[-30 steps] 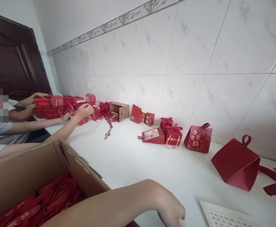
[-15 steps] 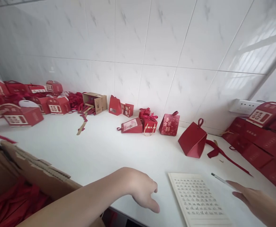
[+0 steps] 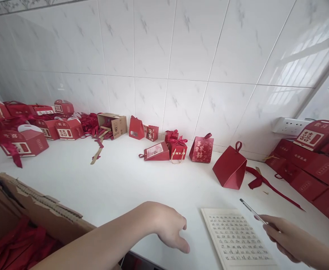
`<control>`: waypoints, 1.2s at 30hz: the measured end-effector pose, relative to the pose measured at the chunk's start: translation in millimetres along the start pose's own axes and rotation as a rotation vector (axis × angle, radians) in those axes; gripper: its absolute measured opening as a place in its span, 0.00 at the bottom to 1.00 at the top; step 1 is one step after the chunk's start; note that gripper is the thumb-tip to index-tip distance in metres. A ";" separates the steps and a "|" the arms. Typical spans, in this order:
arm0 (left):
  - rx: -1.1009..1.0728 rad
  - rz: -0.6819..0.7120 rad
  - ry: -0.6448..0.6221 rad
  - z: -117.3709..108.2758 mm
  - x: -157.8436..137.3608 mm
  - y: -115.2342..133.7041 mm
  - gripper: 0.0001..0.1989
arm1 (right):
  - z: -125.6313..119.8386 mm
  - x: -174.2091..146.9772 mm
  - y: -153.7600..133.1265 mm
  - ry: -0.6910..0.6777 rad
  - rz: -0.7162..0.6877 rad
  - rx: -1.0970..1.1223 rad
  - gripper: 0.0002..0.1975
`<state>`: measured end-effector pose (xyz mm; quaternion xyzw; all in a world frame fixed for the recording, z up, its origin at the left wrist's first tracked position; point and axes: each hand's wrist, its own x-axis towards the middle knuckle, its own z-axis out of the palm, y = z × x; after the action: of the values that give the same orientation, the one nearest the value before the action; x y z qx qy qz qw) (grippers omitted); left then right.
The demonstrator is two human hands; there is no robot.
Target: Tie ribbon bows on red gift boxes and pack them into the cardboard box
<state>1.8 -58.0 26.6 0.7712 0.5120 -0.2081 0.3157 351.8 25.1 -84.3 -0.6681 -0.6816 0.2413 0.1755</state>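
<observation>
Where right hand (image 3: 285,234) pinches, pen (image 3: 249,207) lies.

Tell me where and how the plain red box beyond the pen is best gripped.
Best by its upright loop, probably pinched from above by the left hand: the loop rises free above the sloping sides of the box, and the right hand holds the pen.

White socket (image 3: 289,126) on tiled wall (image 3: 153,45), stacked red boxes (image 3: 314,170) at right, open carton (image 3: 58,220) at lower left
</observation>
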 end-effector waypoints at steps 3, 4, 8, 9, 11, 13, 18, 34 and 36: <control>-0.009 -0.012 -0.005 0.7 -0.1 -1.1 0.34 | -12.6 -4.7 -19.1 -0.330 0.228 0.313 0.34; -0.006 -0.012 -0.009 0.9 -0.1 -1.2 0.34 | -15.9 -8.4 -23.4 -0.370 0.273 0.385 0.37; 0.013 0.013 -0.015 0.8 1.0 -0.5 0.34 | -17.5 -18.9 -37.4 -0.446 0.328 0.491 0.34; 0.016 0.021 -0.012 0.6 1.2 -0.3 0.34 | -15.3 -15.6 -42.0 -0.459 0.308 0.499 0.29; 0.016 0.032 -0.002 0.1 1.5 -0.5 0.34 | -10.0 1.9 -54.6 -0.454 0.284 0.528 0.16; 0.013 0.030 0.010 -0.2 1.6 -1.7 0.33 | -5.9 30.7 -70.2 -0.362 0.337 0.580 0.07; -0.017 0.004 0.026 0.3 1.3 -5.3 0.34 | -5.2 80.4 -104.4 -0.260 0.265 0.681 0.07; 0.017 0.035 0.001 -0.5 1.8 -0.4 0.32 | -6.8 39.2 -163.9 -0.374 0.041 0.898 0.16; 0.025 0.036 0.000 -1.1 1.9 -0.1 0.32 | 3.7 49.8 -181.7 -0.339 -0.043 0.887 0.17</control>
<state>2.4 -55.9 26.2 0.7840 0.4956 -0.2089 0.3099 197.3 76.0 10.9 -0.4654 -0.5456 0.6111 0.3352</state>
